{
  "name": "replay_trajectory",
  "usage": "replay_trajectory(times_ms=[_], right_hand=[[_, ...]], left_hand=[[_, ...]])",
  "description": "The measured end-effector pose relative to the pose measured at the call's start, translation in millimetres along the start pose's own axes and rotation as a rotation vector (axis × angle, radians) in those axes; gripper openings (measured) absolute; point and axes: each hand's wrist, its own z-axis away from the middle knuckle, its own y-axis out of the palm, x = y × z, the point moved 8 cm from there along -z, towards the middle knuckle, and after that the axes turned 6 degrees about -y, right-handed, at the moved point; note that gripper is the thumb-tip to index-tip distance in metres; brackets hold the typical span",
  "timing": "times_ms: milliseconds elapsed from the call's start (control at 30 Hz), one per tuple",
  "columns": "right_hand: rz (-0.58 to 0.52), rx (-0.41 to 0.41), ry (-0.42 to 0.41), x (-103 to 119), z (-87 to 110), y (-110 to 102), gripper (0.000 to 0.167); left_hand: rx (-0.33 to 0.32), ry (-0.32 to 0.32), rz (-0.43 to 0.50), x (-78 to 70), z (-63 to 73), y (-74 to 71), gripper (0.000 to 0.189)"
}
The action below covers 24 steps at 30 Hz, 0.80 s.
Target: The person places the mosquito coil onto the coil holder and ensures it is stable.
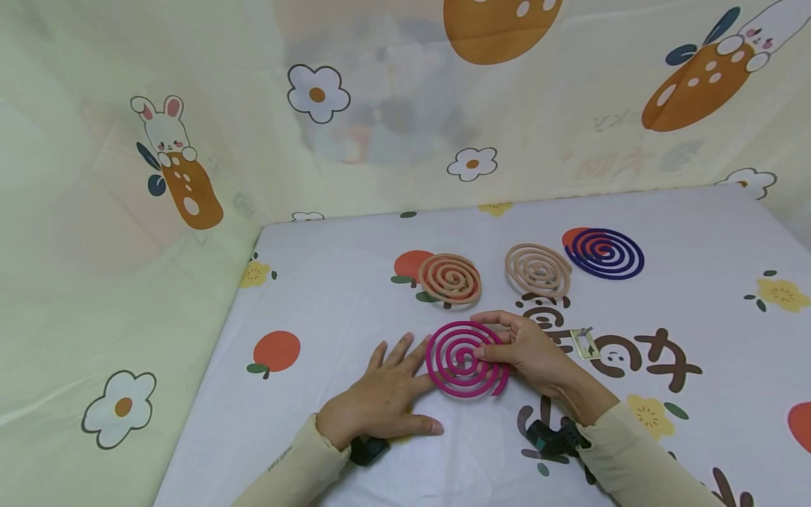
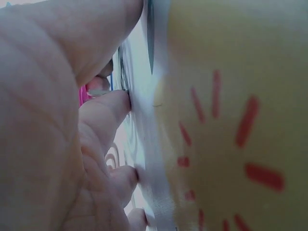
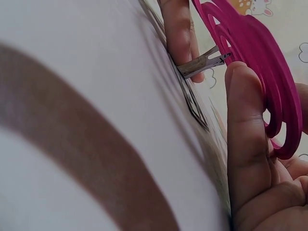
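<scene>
Right hand [image 1: 532, 352]: thumb and fingers pinching magenta coil [image 1: 465, 357]
Left hand [image 1: 386, 394]: fingers spread, partly under coil's left side
Magenta coil: raised above cloth [image 1: 342, 282]
Metal stand [image 3: 195, 66]: beneath coil
Second stand [image 1: 584, 343]: right of coil
Tan coils [image 1: 453, 277]: beyond coil
Blue coil [image 1: 605, 252]: beyond coil, rightward

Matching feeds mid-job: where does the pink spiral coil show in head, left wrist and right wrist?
Head: pink spiral coil, below and slightly right of centre, in the right hand.
Left wrist: only a pink sliver, left of centre, upper half.
Right wrist: upper right, cut by the top edge.
Shared landmark: left hand, plain in head and left wrist; apparently its fingers near top centre in right wrist.
</scene>
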Motion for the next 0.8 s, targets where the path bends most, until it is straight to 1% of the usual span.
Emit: replay_trajectory(times_ms=[400, 800], right_hand=[[0.003, 0.034, -0.001, -1.4, -0.6, 0.6, 0.062], [0.019, 0.019, 0.000, -1.3, -0.5, 1.0, 0.061]], left_hand=[[-0.003, 0.006, 0.000, -0.3, 0.1, 0.7, 0.080], [0.006, -0.007, 0.002, -0.2, -0.2, 1.0, 0.079]])
